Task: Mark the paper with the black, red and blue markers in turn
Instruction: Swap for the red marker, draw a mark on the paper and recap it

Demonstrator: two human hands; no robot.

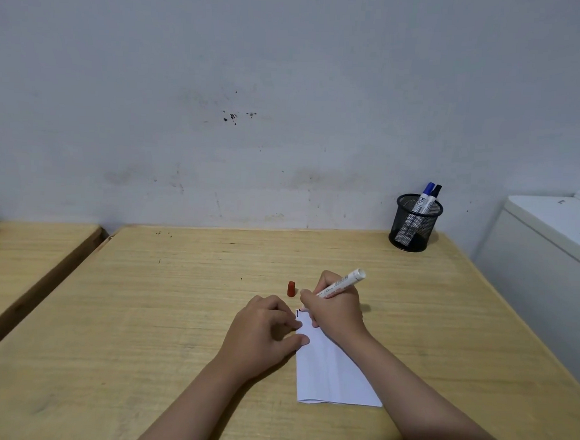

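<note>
**red marker on the paper, blue to come**

we judge the task about midway: a short dark stroke shows at the far left corner of the paper, and the black marker and blue marker stand capped in the mesh cup, well beyond the paper. our right hand is wrapped tight around the red marker, tip hidden at the paper's far edge. the red cap stands just beyond that edge. our left hand rests curled, fingertips on the paper's left edge, holding nothing.

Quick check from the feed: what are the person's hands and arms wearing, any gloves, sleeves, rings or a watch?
Nothing that shows. The left hand and right hand are both bare, with no gloves, and no rings visible. Both forearms are uncovered down to the bottom edge of the picture, with no sleeve cuffs, watch, or bands in sight. Anything higher up the arms is out of view.
</note>
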